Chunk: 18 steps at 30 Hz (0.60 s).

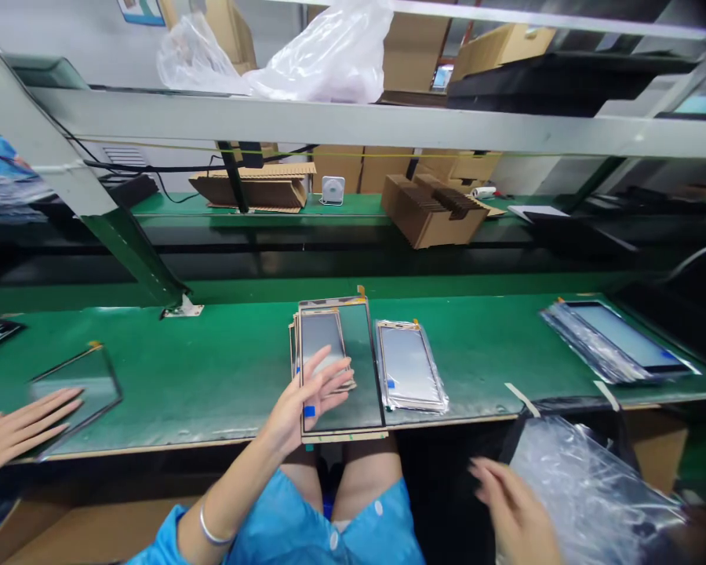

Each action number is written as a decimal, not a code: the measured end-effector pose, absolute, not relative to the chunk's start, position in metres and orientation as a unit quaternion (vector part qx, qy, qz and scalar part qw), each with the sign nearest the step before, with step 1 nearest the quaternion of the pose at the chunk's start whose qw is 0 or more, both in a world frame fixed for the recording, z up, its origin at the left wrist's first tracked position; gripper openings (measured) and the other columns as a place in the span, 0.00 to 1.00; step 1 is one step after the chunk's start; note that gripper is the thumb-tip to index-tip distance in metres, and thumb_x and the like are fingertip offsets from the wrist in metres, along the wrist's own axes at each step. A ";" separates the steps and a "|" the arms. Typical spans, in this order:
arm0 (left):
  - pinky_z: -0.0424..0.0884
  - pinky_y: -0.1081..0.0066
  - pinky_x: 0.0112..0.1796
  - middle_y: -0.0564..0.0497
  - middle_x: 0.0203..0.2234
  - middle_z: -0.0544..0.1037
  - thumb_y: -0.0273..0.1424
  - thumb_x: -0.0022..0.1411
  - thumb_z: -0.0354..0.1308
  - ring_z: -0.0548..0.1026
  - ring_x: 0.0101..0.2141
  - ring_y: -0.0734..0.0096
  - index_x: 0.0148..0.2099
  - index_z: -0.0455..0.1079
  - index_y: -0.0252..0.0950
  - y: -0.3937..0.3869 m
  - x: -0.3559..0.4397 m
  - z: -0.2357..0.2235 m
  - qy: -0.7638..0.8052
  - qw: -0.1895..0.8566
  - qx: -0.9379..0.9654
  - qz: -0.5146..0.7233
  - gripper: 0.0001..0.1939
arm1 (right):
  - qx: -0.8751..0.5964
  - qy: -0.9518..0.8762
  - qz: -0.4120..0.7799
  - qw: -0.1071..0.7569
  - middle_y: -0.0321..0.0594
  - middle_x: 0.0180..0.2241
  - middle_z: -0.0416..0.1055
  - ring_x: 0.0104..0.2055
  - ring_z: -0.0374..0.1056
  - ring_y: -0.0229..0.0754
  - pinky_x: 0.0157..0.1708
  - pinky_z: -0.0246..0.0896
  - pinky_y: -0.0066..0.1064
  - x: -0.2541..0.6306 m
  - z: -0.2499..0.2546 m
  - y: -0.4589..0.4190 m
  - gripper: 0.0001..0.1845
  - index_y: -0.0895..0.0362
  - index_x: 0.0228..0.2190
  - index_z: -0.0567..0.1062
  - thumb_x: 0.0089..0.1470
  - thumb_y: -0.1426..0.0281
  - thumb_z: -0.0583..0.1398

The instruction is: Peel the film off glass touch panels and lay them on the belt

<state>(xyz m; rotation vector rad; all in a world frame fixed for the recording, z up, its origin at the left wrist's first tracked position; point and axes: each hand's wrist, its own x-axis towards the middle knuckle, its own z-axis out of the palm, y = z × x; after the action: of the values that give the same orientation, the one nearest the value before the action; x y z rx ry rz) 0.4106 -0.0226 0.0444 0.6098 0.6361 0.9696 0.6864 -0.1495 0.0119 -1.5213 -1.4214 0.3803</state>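
My left hand point(306, 400) holds a large glass panel point(353, 345) by its left edge, with the fingers spread over its face. The panel sticks out past the front edge of the green table point(223, 369). Under it lies a smaller stack of panels point(323, 333), and a wrapped stack of panels point(409, 365) lies just to its right. My right hand point(509, 506) is low at the right, blurred, with fingers apart and nothing in them. It hovers beside a clear plastic bag point(582, 486).
At the far left, another person's hand point(20, 428) rests on a dark glass panel point(88, 380). A pile of larger wrapped screens point(617, 337) lies at the right. Cardboard dividers point(432, 208) and a small fan point(332, 191) stand on the back shelf.
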 end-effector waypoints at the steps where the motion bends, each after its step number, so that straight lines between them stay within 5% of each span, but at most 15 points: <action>1: 0.66 0.58 0.52 0.42 0.57 0.68 0.31 0.64 0.53 0.67 0.56 0.57 0.64 0.53 0.41 -0.026 0.411 0.046 0.295 0.786 0.289 0.460 0.28 | -0.617 -0.578 0.180 0.503 0.41 0.29 0.74 0.24 0.71 0.41 0.22 0.71 0.28 0.671 0.014 -0.143 0.13 0.55 0.32 0.75 0.59 0.59 0.56; 6: 0.68 0.59 0.49 0.43 0.56 0.68 0.34 0.64 0.54 0.67 0.55 0.54 0.63 0.54 0.44 -0.041 0.407 0.050 0.301 0.756 0.290 0.504 0.27 | -0.543 -0.581 0.285 0.535 0.42 0.31 0.73 0.31 0.71 0.41 0.30 0.71 0.29 0.600 0.021 -0.104 0.09 0.56 0.33 0.74 0.58 0.64 0.58; 18: 0.69 0.60 0.48 0.44 0.58 0.66 0.36 0.61 0.58 0.67 0.55 0.52 0.57 0.62 0.44 -0.051 0.402 0.047 0.286 0.713 0.327 0.550 0.23 | -0.511 -0.686 0.199 0.479 0.40 0.32 0.64 0.34 0.64 0.40 0.33 0.63 0.31 0.587 0.030 -0.096 0.07 0.55 0.31 0.68 0.61 0.73 0.52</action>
<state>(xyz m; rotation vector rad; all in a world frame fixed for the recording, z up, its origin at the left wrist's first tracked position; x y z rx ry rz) 0.4017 -0.0515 0.0474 0.7244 0.6335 1.2189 0.5870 -0.0963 0.0304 -1.2461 -1.6731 0.4858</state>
